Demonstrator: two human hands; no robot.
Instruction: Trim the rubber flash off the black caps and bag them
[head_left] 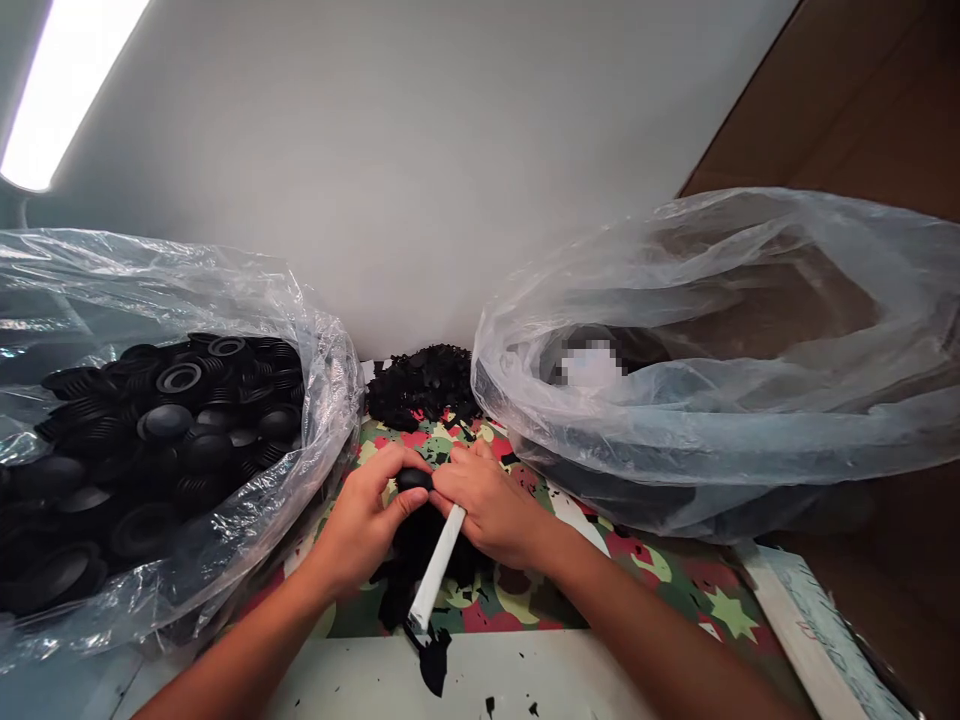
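Over the patterned mat, my left hand (373, 515) grips a small round black part (414, 480) between thumb and fingers. My right hand (491, 505) is closed on a tool with a white handle (437, 572), which slants down toward the front edge of the mat. The tool's working end is hidden by my fingers, close against the black part. Black scraps (433, 660) lie under and in front of my hands.
A clear plastic bag (330, 400) full of black round parts (180, 420) stands at the left. Another clear bag (675, 450) is at the right, beside cardboard (877, 110). Black scraps are heaped (427, 380) by the wall. The patterned mat (517, 605) covers part of the table.
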